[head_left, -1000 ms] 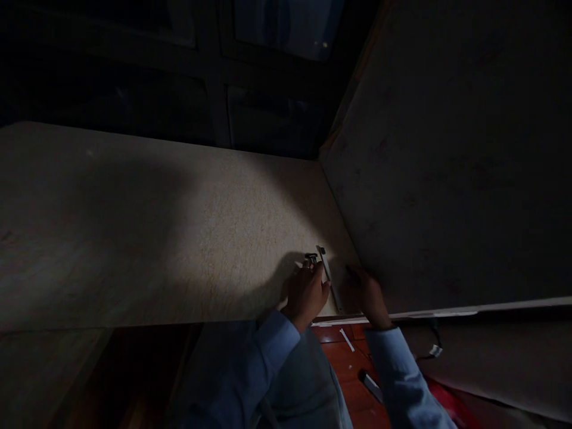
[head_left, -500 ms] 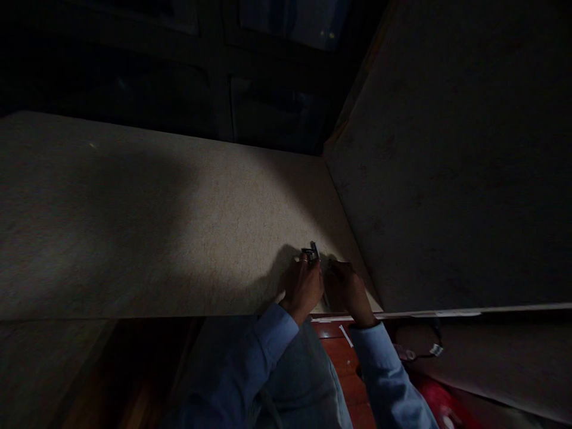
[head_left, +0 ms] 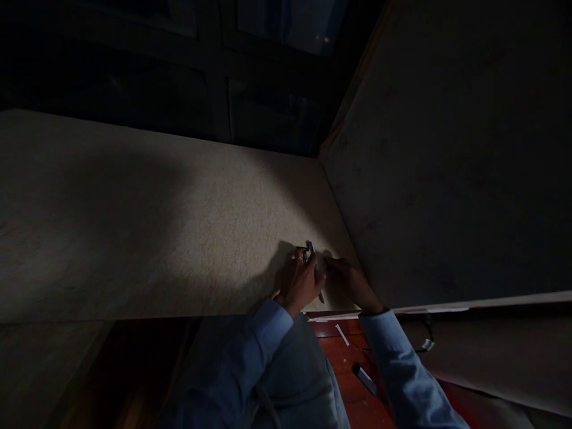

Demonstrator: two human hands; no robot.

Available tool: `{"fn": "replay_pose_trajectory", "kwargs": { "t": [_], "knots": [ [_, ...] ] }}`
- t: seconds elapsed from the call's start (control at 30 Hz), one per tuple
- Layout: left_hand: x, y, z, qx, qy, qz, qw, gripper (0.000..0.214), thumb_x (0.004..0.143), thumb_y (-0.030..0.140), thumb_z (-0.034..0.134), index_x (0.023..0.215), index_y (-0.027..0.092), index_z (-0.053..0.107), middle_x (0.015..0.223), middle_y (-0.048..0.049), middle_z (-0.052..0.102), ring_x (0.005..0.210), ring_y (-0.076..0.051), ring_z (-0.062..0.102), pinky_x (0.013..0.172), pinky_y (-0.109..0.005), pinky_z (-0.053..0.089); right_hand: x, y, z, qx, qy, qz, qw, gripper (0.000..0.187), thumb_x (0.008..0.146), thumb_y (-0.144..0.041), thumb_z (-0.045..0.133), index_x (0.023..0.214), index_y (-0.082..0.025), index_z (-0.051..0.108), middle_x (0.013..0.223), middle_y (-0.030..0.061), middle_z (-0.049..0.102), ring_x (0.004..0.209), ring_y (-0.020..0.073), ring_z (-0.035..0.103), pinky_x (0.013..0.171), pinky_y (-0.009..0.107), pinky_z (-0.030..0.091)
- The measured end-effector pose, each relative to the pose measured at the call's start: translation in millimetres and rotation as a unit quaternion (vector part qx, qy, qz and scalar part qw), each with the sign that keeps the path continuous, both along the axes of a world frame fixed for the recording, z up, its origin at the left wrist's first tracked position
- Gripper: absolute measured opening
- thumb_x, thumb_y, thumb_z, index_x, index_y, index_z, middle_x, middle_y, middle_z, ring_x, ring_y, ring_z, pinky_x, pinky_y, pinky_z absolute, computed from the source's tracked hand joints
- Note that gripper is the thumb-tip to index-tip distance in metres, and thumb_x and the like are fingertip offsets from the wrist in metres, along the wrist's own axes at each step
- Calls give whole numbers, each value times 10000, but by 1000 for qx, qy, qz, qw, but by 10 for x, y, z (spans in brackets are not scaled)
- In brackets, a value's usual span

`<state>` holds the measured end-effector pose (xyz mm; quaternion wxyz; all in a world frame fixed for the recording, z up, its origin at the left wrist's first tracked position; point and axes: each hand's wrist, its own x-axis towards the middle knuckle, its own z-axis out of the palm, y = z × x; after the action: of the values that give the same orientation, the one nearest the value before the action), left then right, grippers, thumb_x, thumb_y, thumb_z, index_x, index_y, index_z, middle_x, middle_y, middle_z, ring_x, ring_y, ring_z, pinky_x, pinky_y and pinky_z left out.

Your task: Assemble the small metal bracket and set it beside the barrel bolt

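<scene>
The scene is very dark. My left hand (head_left: 298, 281) is curled closed on a small metal tool (head_left: 307, 249) with a thin strip running down past my fingers, resting on a beige speckled board (head_left: 179, 238). My right hand (head_left: 351, 280) lies beside it, fingers bent and touching the board near the strip; what it holds, if anything, is hidden. Both sleeves are light blue.
A second large board (head_left: 447, 167) stands upright on the right, meeting the flat one in a corner. Dark cabinet doors (head_left: 268, 71) lie behind. Below are a red-brown floor (head_left: 344, 357), a dark flat object (head_left: 365, 379), a white strip (head_left: 342, 335) and a cable (head_left: 426, 342).
My right hand has moved left, from the standing board's edge to close beside my left hand. The metal tool now points more upright and is more covered by my fingers.
</scene>
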<state>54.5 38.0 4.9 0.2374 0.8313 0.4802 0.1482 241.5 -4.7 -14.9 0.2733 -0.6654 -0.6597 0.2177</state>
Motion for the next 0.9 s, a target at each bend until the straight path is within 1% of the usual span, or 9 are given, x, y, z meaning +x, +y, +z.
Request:
{"fn": "replay_pose_trajectory", "kwargs": {
  "t": [0.1,0.2,0.37,0.47,0.63,0.7,0.77,0.83,0.9],
  "knots": [
    [0,32,-26,2,-4,-17,1000,507,834,421,680,1303,263,572,1458,-133,407,1095,-284,585,848,-397,534,65,77,21,-14,-9,42,999,409,806,-247,597,1193,-153,688,956,107,691,835,221,668,770,317,533],
    [-12,59,-54,4,-17,-20,1000,418,822,426,702,1204,269,638,1434,-105,424,1036,-253,602,820,-374,544,124,161,64,-48,-19,69,996,416,766,-259,657,1165,-147,701,925,90,692,786,206,658,743,303,528],
    [-132,94,-129,19,-59,-23,998,437,825,433,708,1226,279,626,1398,-78,467,1064,-240,611,824,-346,550,140,233,138,-72,-38,88,993,382,751,-154,637,1125,-159,716,983,95,708,824,212,663,765,309,517],
    [-279,107,-221,18,-120,-32,992,479,835,435,702,1270,267,593,1329,-83,511,1051,-214,619,856,-335,549,133,220,143,-65,-73,69,993,329,764,-154,646,1084,-150,723,976,110,712,837,227,663,769,323,511],
    [-615,86,-338,30,-192,-29,981,494,822,448,718,1263,261,595,1229,-67,584,773,-128,631,810,-312,566,111,97,171,-30,-71,16,997,243,817,-251,672,1038,-161,712,1005,113,702,858,230,667,778,333,508],
    [-767,72,-349,49,-193,-10,980,497,809,459,730,1248,260,610,1222,-72,600,790,-137,644,810,-310,571,21,20,224,12,-43,-19,999,269,851,-345,663,1048,-165,697,989,105,698,788,208,655,735,328,512],
    [-917,67,-351,70,-187,8,980,493,797,462,740,1235,266,627,1224,-77,609,879,-169,665,828,-313,574,-164,-57,289,54,8,-59,997,357,858,-443,663,1077,-161,677,944,91,691,707,185,631,672,313,510],
    [-1063,74,-356,89,-173,21,981,485,788,461,750,1222,273,644,1217,-76,616,965,-197,668,862,-322,572,-442,-117,339,68,73,-83,992,412,857,-493,666,1106,-164,663,921,79,681,709,179,629,639,293,506],
    [-1205,88,-372,104,-153,28,982,479,782,464,755,1212,278,657,1202,-69,623,1032,-213,656,907,-329,559,-773,-145,349,71,126,-73,987,413,857,-502,668,1102,-170,662,907,70,677,721,177,629,626,280,502]
  ]
}}
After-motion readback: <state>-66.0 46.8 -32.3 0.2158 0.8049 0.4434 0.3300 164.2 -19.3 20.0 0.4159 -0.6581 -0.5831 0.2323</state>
